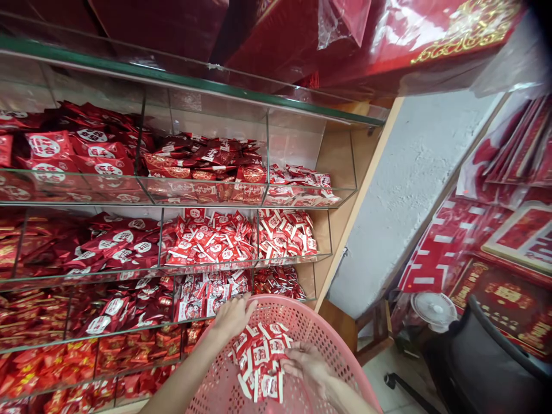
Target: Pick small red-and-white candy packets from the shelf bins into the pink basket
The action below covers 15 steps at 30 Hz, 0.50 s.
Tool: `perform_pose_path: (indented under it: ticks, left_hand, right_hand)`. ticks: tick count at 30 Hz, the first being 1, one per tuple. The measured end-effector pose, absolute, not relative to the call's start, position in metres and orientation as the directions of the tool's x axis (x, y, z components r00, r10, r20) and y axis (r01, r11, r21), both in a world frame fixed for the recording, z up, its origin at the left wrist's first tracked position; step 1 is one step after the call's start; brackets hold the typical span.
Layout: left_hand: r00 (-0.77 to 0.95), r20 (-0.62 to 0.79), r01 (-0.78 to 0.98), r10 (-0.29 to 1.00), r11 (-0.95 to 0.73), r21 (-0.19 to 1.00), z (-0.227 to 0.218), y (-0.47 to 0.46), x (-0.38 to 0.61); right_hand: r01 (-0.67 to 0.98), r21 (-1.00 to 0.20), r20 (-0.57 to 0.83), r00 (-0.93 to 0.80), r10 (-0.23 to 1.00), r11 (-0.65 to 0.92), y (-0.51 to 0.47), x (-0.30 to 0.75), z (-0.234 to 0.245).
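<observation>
Has small glossy red-and-white packets [261,353] inside pink perforated plastic basket [317,330]; likely light, slippery, best pinched endwise. Touches packets with loosely parted right fingers [297,355], places left fingers [241,306] at rim; cannot tell either grip.

Your basket [321,333] is pink with a pattern of little holes, and the packets inside [261,353] are red and white. Those maroon packets [123,244] on your shelves have white round patches. Up top you've got a red box [448,43] with swirly gold trim, and your chair [483,362] is black.
</observation>
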State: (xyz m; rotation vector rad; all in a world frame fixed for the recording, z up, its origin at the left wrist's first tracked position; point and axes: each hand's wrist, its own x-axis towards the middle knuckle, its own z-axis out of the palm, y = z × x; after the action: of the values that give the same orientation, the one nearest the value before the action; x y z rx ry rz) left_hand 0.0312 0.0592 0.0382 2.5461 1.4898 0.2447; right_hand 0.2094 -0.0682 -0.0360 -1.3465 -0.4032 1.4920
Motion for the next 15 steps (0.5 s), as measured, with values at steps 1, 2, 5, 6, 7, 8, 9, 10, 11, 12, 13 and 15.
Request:
perform_pose_path:
  ticks: [1, 2, 5, 6, 7, 8, 9, 10, 11, 12, 13, 15]
  left_hand:
    - [0.483, 0.055, 0.844, 0.874, -0.482, 0.238, 0.038, 0.059, 0.0311]
    - [0.484, 0.06, 0.843, 0.873, -0.483, 0.237, 0.0378, 0.0588, 0.0311]
    - [0.484, 0.063, 0.842, 0.873, -0.484, 0.238, 0.0375, 0.0581, 0.0309]
    - [0.484, 0.062, 0.841, 0.873, -0.484, 0.241, 0.0376, 0.058, 0.0308]
    - [0.484, 0.06, 0.841, 0.873, -0.483, 0.244, 0.0378, 0.0579, 0.0306]
    - [0.483, 0.056, 0.841, 0.874, -0.481, 0.247, 0.0382, 0.058, 0.0304]
    - [0.483, 0.051, 0.841, 0.874, -0.48, 0.251, 0.0386, 0.0581, 0.0302]
    - [0.485, 0.047, 0.84, 0.873, -0.48, 0.253, 0.039, 0.0583, 0.0301]
    - [0.486, 0.044, 0.839, 0.873, -0.48, 0.254, 0.0394, 0.0585, 0.0299]
    - [0.487, 0.039, 0.839, 0.872, -0.48, 0.254, 0.0397, 0.0587, 0.0299]
    - [0.487, 0.038, 0.84, 0.873, -0.48, 0.254, 0.0399, 0.0589, 0.0299]
    - [0.491, 0.042, 0.838, 0.87, -0.485, 0.25, 0.04, 0.0592, 0.0302]
  right_hand:
    - [-0.434, -0.808, -0.515, 0.19, 0.836, -0.399, -0.0685, 0.2092, -0.0371]
    - [-0.409, -0.821, -0.51, 0.211, 0.834, -0.398, -0.0688, 0.2091, -0.0378]
    - [-0.336, -0.851, -0.495, 0.252, 0.832, -0.404, -0.0695, 0.2095, -0.0382]
    - [-0.317, -0.853, -0.499, 0.26, 0.827, -0.415, -0.0695, 0.2099, -0.0382]
    - [-0.301, -0.852, -0.505, 0.264, 0.822, -0.427, -0.0695, 0.2102, -0.0384]
    - [-0.287, -0.85, -0.512, 0.261, 0.818, -0.441, -0.0695, 0.2105, -0.0389]
    - [-0.272, -0.849, -0.517, 0.253, 0.818, -0.452, -0.0697, 0.2107, -0.0397]
    - [-0.257, -0.851, -0.514, 0.236, 0.824, -0.457, -0.0702, 0.2107, -0.0408]
    - [-0.24, -0.858, -0.503, 0.213, 0.838, -0.454, -0.0708, 0.2106, -0.0419]
    - [-0.22, -0.869, -0.483, 0.18, 0.857, -0.443, -0.0718, 0.2102, -0.043]
    - [-0.195, -0.886, -0.449, 0.143, 0.882, -0.42, -0.0729, 0.2097, -0.0439]
    - [-0.152, -0.925, -0.36, 0.072, 0.93, -0.347, -0.0754, 0.2081, -0.0446]
